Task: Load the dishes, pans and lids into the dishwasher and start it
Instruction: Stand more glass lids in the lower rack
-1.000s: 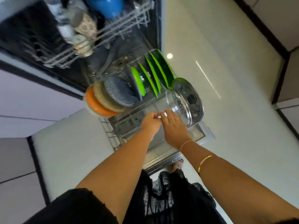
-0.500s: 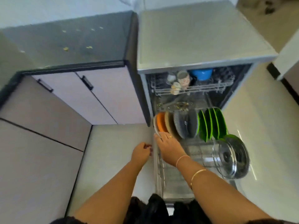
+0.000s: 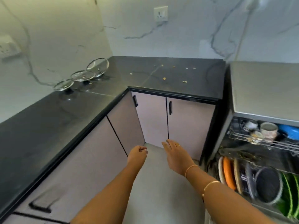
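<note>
Three steel-rimmed glass lids rest knob-down on the black bench; left hand loosely curled, right hand flat, both empty.

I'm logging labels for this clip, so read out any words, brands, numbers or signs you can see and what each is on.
No text can be read in this view.
On the wall socket: no legible marking.
On the patterned mug in the dishwasher: print too blurred to tell whether it holds letters.
On the cabinet doors: nothing, they are plain.
</note>
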The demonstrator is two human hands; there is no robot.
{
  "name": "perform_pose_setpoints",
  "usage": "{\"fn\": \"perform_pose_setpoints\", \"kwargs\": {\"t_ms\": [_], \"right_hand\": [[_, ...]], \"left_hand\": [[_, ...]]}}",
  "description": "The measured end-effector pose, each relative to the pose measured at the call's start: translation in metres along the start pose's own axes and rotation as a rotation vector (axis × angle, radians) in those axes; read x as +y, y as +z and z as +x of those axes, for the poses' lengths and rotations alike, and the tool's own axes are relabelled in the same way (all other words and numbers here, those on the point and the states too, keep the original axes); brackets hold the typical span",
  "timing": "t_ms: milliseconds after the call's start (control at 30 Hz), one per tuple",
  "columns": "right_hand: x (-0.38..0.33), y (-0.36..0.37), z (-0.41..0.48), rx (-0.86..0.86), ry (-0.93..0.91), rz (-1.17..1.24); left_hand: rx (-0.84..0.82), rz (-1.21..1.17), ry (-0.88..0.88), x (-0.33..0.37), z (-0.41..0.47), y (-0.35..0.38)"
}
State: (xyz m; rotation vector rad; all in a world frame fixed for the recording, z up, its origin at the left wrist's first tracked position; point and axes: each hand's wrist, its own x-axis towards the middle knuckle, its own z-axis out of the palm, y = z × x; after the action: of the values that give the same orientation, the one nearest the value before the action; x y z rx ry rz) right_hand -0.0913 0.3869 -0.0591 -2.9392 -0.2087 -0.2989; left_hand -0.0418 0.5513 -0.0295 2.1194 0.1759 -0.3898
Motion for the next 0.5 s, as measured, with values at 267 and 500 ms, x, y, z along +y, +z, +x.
{"fn": "perform_pose_setpoints", "kwargs": {"t_ms": [267, 500], "right_hand": [[-0.015, -0.006, 0.091, 0.034, -0.088, 0.025], [-0.004, 0.016, 0.22, 0.051, -0.153, 0.092]], "left_hand": [[0.062, -0.165, 0.069, 0.03, 0.038, -0.033], [0.211, -0.176, 0.176, 0.076, 0.138, -0.06]]}}
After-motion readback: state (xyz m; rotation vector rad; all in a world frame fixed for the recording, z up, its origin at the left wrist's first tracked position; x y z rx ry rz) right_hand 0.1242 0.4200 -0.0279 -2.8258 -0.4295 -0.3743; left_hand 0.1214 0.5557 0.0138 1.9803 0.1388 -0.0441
